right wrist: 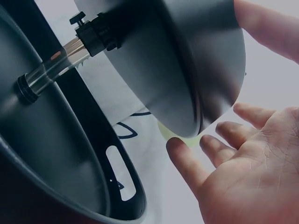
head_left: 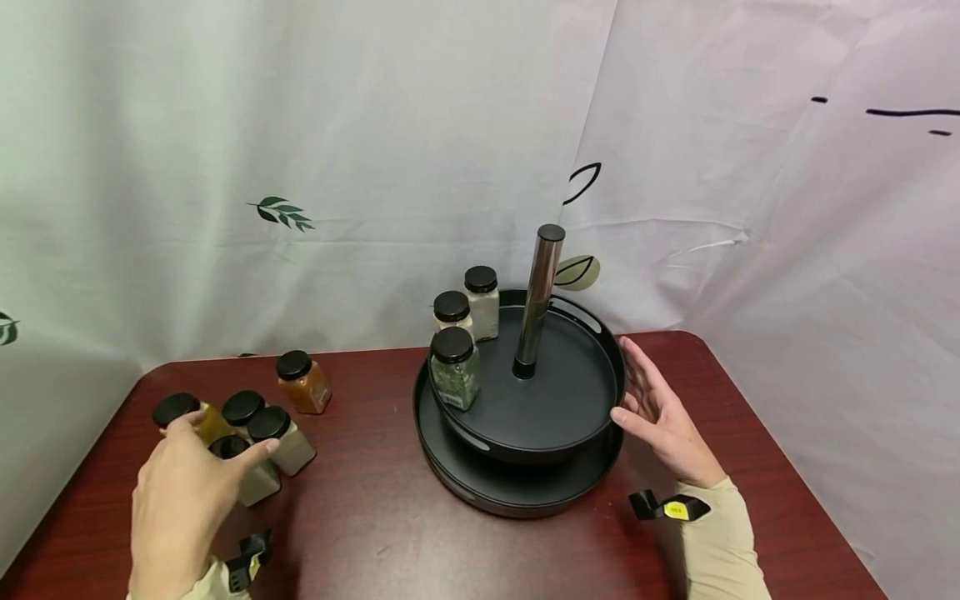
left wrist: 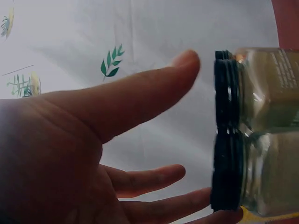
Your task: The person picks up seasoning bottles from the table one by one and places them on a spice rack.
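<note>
My left hand (head_left: 182, 492) reaches over a cluster of black-lidded spice jars (head_left: 292, 451) on the left, thumb and fingers spread. In the left wrist view its fingertips come close to the lid of a pale spice jar (left wrist: 273, 172); whether they touch is unclear. At the right side of a black two-tier turntable organizer, my right hand (head_left: 666, 421) rests its thumb on the upper tray's rim (head_left: 624, 379), its other fingers loosely extended. A jar of green herbs (head_left: 456, 379) and two pale spice jars (head_left: 482, 308) stand on the upper tray's left side.
An orange-brown spice jar (head_left: 304, 385) stands apart behind the cluster. The lower tray (head_left: 517, 500) sits on the dark red table (head_left: 360, 533). A metal post (head_left: 536, 304) rises from the upper tray. A white patterned curtain (head_left: 360, 150) hangs behind.
</note>
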`<act>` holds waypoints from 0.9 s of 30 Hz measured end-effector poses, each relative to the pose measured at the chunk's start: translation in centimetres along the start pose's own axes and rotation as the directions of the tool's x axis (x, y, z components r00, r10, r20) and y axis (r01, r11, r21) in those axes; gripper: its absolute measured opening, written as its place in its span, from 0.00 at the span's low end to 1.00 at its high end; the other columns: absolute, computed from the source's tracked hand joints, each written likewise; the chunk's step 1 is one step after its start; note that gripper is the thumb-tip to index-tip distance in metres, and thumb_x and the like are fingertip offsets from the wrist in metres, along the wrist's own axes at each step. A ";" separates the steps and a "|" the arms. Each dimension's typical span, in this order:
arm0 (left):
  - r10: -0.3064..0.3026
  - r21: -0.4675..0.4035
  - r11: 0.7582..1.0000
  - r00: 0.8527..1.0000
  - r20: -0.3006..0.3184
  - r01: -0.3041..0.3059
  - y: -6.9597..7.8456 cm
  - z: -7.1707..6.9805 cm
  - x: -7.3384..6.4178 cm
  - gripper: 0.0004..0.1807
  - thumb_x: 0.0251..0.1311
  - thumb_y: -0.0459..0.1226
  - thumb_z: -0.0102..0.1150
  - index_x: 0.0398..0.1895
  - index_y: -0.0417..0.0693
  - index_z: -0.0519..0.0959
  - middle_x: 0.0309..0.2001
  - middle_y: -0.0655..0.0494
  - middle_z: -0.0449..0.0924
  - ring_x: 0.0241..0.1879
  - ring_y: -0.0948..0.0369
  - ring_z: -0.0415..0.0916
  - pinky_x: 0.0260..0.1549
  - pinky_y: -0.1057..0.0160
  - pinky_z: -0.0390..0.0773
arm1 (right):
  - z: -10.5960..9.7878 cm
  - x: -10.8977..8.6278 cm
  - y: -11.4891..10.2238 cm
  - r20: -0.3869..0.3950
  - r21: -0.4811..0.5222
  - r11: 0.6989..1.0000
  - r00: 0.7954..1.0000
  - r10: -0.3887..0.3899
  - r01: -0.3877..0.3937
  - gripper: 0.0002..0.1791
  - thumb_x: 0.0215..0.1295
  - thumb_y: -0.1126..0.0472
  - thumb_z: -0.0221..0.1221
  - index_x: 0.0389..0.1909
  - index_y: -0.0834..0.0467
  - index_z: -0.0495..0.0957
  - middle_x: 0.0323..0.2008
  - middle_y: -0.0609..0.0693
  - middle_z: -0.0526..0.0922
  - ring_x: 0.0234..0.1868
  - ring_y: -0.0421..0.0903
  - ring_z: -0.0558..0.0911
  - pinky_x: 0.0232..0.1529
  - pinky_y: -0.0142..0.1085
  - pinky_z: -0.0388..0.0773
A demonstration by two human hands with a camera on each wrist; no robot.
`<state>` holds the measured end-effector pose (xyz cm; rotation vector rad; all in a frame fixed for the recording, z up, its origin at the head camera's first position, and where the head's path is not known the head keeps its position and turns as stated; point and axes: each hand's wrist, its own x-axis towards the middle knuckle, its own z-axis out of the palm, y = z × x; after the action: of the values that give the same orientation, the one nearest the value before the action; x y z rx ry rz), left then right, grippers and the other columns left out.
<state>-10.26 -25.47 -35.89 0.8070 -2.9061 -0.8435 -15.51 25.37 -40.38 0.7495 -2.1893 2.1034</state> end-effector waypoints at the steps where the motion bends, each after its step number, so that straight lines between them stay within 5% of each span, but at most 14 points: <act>1: -0.001 0.006 1.000 1.000 0.014 0.001 -0.2 0.0 0.1 0.64 0.53 0.59 0.71 0.75 0.26 0.47 0.63 0.19 0.61 0.60 0.26 0.60 0.57 0.29 0.61 | 0.0 0.0 0.0 -0.003 -0.006 1.000 1.000 0.008 -0.008 0.47 0.68 0.78 0.52 0.81 0.52 0.43 0.81 0.55 0.40 0.80 0.47 0.43 0.68 0.24 0.58; 16: -0.040 0.045 0.998 0.994 0.102 0.036 -1.4 0.4 1.1 0.67 0.47 0.63 0.73 0.73 0.25 0.50 0.61 0.18 0.64 0.56 0.23 0.63 0.49 0.31 0.69 | 0.5 0.1 0.1 0.001 -0.079 0.996 1.000 0.028 -0.028 0.57 0.60 0.79 0.61 0.82 0.51 0.39 0.81 0.46 0.39 0.80 0.47 0.39 0.69 0.23 0.56; 22: -0.036 0.038 0.999 0.993 0.109 0.032 -1.5 0.9 1.3 0.52 0.46 0.58 0.76 0.59 0.25 0.67 0.45 0.26 0.76 0.46 0.29 0.73 0.37 0.36 0.75 | 0.7 0.1 -0.1 -0.020 -0.106 0.994 1.000 0.023 -0.025 0.59 0.57 0.78 0.65 0.82 0.51 0.40 0.81 0.40 0.33 0.80 0.44 0.36 0.67 0.20 0.55; 27: -0.050 0.038 0.998 0.992 0.118 0.046 -1.9 1.0 1.6 0.46 0.44 0.57 0.77 0.49 0.26 0.70 0.37 0.31 0.78 0.40 0.35 0.76 0.31 0.41 0.76 | 1.0 0.2 -0.2 -0.031 -0.104 0.995 1.000 0.003 -0.006 0.61 0.54 0.79 0.66 0.82 0.53 0.40 0.81 0.40 0.32 0.80 0.44 0.35 0.68 0.21 0.54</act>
<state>-10.93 -27.09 -37.89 0.8621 -3.0245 -0.8760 -15.29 24.34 -40.27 0.7002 -2.2658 1.9709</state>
